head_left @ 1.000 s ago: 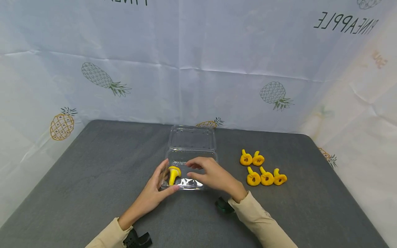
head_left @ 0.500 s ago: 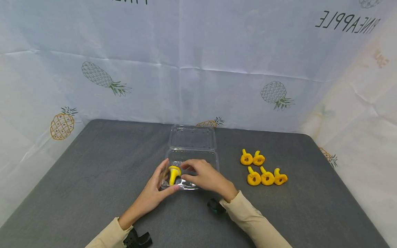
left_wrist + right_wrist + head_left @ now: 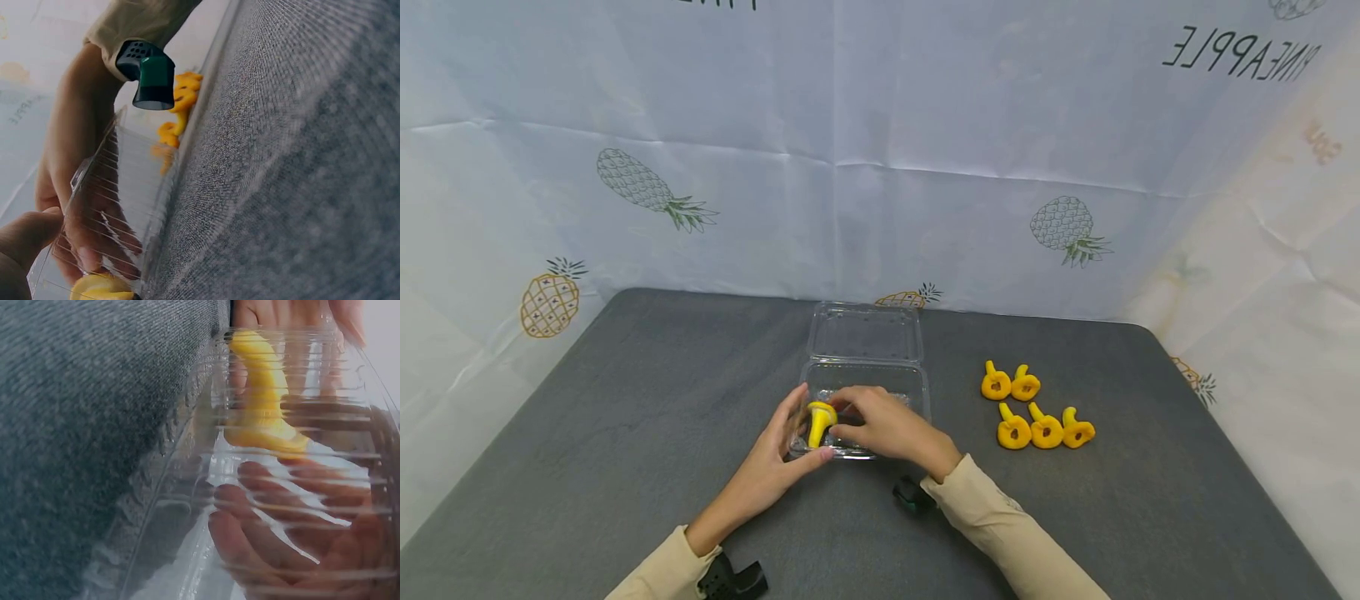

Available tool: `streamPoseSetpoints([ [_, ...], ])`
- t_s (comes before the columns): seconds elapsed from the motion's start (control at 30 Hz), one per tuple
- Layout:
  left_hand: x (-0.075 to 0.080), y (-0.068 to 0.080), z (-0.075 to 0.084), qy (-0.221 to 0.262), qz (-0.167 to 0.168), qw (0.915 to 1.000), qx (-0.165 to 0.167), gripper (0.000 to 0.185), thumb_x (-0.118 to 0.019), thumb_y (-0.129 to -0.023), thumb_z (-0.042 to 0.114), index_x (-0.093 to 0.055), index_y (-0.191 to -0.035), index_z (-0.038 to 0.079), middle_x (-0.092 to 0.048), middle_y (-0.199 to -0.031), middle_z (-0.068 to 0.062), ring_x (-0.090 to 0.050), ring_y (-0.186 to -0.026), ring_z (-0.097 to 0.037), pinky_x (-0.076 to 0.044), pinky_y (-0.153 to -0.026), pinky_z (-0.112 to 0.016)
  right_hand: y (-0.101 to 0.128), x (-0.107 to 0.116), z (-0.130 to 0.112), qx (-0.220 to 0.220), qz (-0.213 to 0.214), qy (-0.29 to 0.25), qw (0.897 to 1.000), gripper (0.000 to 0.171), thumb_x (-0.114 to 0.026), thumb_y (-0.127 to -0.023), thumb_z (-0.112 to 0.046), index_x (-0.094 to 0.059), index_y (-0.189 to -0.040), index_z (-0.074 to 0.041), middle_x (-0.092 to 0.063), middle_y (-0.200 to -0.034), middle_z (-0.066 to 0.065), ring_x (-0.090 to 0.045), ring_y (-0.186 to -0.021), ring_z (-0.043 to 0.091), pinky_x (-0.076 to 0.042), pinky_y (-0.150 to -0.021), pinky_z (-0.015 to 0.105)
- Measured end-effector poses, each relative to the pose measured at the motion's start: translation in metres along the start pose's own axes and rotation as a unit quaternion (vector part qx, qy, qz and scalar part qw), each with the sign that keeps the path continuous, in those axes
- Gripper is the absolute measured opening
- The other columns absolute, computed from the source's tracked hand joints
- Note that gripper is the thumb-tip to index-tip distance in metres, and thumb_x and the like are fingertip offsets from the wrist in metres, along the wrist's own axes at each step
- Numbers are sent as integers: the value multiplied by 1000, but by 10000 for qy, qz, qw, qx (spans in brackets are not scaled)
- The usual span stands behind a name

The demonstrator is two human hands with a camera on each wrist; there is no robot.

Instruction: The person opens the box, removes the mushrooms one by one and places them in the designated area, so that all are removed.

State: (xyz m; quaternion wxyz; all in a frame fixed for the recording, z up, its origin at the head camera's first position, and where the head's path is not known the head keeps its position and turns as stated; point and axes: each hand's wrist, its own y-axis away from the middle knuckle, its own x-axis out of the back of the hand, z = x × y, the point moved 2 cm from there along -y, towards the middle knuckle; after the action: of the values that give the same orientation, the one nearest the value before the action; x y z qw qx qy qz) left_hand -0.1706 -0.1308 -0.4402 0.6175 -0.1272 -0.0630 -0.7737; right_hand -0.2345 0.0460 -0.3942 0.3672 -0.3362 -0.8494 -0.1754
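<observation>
A clear plastic clamshell box (image 3: 904, 379) lies on the table with its lid (image 3: 865, 332) folded back. Inside, at the left end, a yellow toy mushroom (image 3: 820, 425) has its cap toward the back and its stem toward the front. My left hand (image 3: 766, 467) grips the box's front left corner, thumb on the front rim and fingers along the left side. Reaching into the box, my right hand (image 3: 883, 423) has loosely bent fingers at the mushroom's right side. In the right wrist view its fingers (image 3: 250, 500) show through the ribbed wall, close to the cap; contact is unclear.
Several more yellow mushrooms (image 3: 1046, 429) lie in two rows right of the box on the dark grey table (image 3: 625, 433). Behind the table hangs a pale cloth (image 3: 880, 225) printed with pineapples. Dark wrist devices (image 3: 733, 579) are worn on both arms.
My right hand has moved left inside the box, up to the mushroom. My left hand, the box and the other mushrooms stay where they were.
</observation>
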Motion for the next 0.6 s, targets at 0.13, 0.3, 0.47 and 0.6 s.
streamPoseSetpoints([
  [0.13,0,0,0,19,-7,10000,0,91,-70,-94,22,-8,-160,13,-12,-166,-20,-21,-151,-41,-27,-119,-55,-1,-1,-1,91,-121,-27,9999,41,-67,-96,-19,-59,-134,-8,-66,-128,6,-66,-114,22,-56,-97,30],
  [0.3,0,0,0,37,4,10000,40,91,-70,-94,24,-9,-160,14,-11,-166,-19,-21,-150,-42,-25,-119,-62,-2,-2,-1,181,-251,-343,9989,38,-66,-97,-18,-57,-133,-9,-64,-129,7,-66,-115,22,-55,-95,24],
  [0.47,0,1,0,65,7,10000,45,90,-70,-94,24,-9,-160,14,-10,-166,-18,-17,-152,-41,-22,-119,-65,-3,-3,-3,223,-312,-558,9977,33,-65,-98,-21,-57,-127,-10,-66,-125,7,-67,-114,22,-56,-93,22],
  [0.6,0,1,0,57,11,10000,41,90,-69,-94,25,-9,-160,14,-11,-166,-18,-16,-153,-40,-22,-119,-65,-4,-4,-4,273,-304,-535,9977,33,-65,-97,-23,-55,-126,-9,-67,-124,8,-68,-112,21,-56,-89,20],
])
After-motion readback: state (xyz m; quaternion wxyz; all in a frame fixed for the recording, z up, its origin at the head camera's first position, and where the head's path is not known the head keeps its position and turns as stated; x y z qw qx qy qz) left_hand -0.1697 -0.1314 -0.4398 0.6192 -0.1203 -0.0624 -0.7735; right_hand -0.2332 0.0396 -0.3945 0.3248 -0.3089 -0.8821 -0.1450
